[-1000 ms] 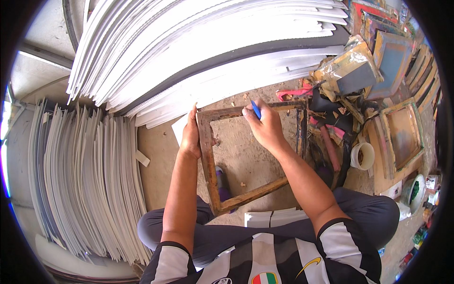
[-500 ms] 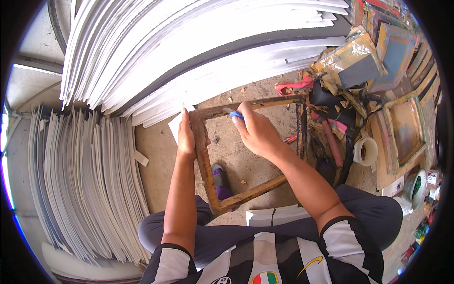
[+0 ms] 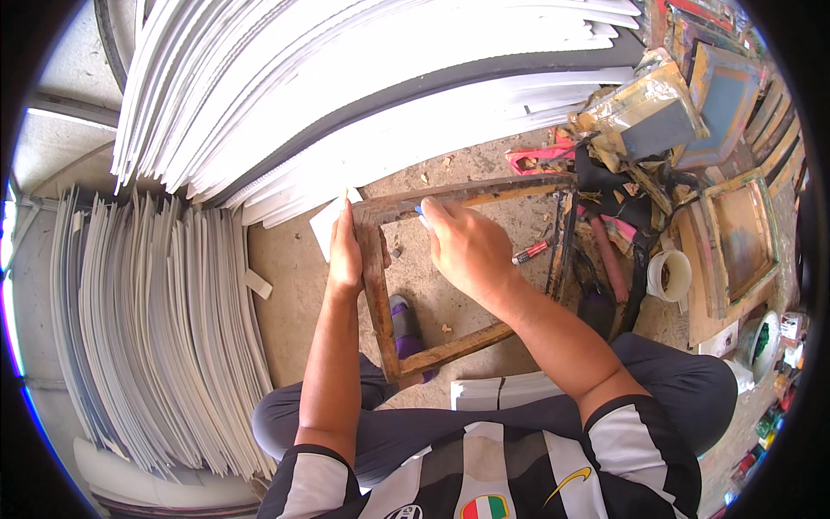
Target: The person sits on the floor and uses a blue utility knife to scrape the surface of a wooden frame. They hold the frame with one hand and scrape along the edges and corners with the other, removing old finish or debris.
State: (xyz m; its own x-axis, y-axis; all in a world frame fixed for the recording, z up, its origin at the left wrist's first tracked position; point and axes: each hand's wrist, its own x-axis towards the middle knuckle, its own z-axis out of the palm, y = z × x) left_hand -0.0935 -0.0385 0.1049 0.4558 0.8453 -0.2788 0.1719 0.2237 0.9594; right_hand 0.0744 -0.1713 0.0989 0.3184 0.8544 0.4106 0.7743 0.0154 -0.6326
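Observation:
A worn, stained wooden frame (image 3: 379, 307) with an open middle is held tilted above the floor in front of me. My left hand (image 3: 345, 255) grips its far left corner, with the fingers along the outer side and the thumb hidden by the wood. My right hand (image 3: 471, 249) is closed around a small blue-handled tool (image 3: 419, 210) at the inner edge of the frame's far bar. Only a bit of blue shows past the fingers, so its tip and exact kind are hidden.
White sheets (image 3: 363, 112) stand stacked ahead, and more sheets (image 3: 164, 337) on the left. A red tube (image 3: 530, 253) shows on the floor through the frame. To the right are a white bucket (image 3: 668, 276), dark scraps (image 3: 618, 186) and another wooden frame (image 3: 739, 238).
My right hand has drawn slightly left and nearer with the blue-handled tool. The frame has shifted a little and turned in my left hand, its right end moving right.

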